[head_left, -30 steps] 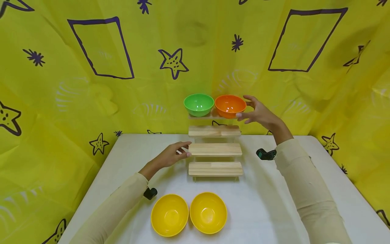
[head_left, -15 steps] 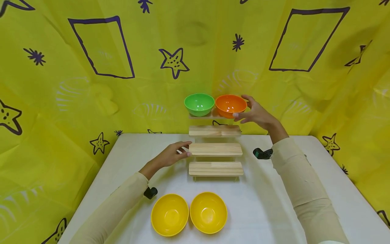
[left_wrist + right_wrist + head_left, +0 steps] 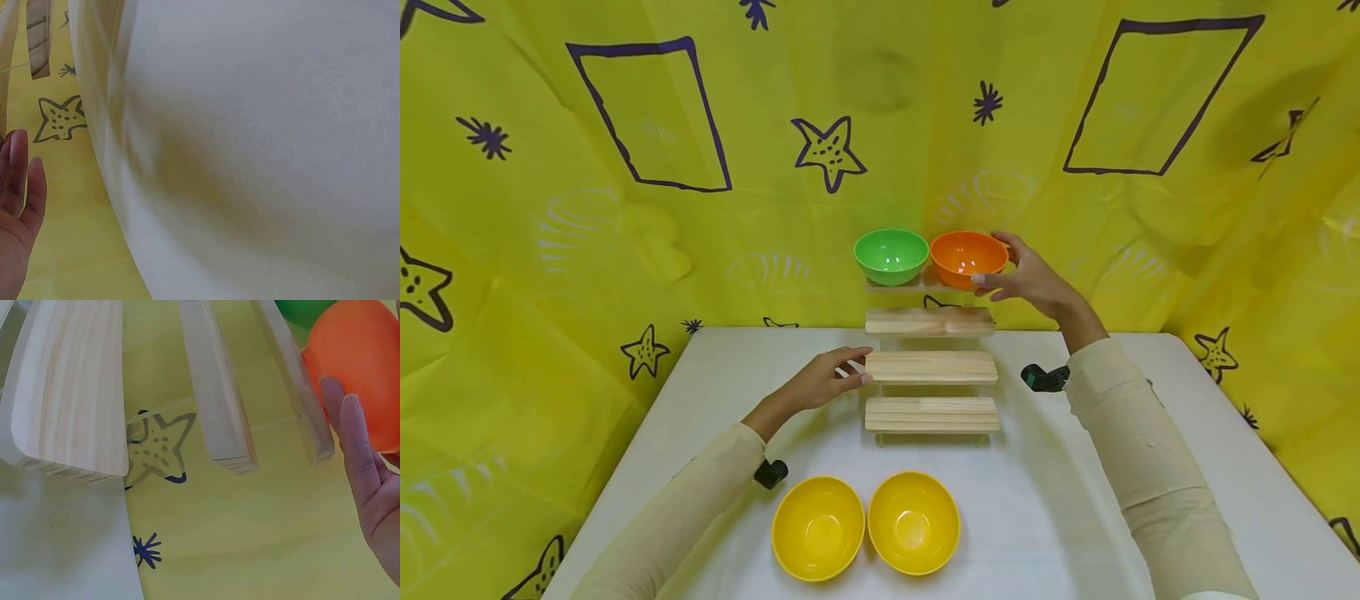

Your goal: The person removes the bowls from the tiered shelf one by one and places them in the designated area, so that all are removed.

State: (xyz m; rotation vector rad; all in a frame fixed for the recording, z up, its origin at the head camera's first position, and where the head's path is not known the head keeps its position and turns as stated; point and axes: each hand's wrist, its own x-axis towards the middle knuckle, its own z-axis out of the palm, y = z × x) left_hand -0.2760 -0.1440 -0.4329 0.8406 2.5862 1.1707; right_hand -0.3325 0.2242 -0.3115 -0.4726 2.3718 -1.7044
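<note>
A stepped wooden display stand (image 3: 931, 367) rises at the middle of the table in the head view. My left hand (image 3: 822, 382) holds the left end of one middle step, thumb at its front edge and forefinger at its back. On the top step a green bowl (image 3: 891, 257) and an orange bowl (image 3: 968, 257) sit side by side, rims close together. My right hand (image 3: 1028, 279) grips the orange bowl's right side, thumb in front and fingers at the back rim. In the right wrist view, fingers (image 3: 357, 440) lie against the orange bowl's outside.
Two yellow bowls, a left one (image 3: 818, 529) and a right one (image 3: 913, 525), stand side by side on the white table (image 3: 1030, 533) in front of the stand. A yellow patterned curtain (image 3: 775, 233) hangs behind and at both sides. Dark wrist cameras show under both forearms.
My right hand has moved slightly left, in against the orange bowl, its thumb now over the bowl's front. The left hand and the bowls stay where they were.
</note>
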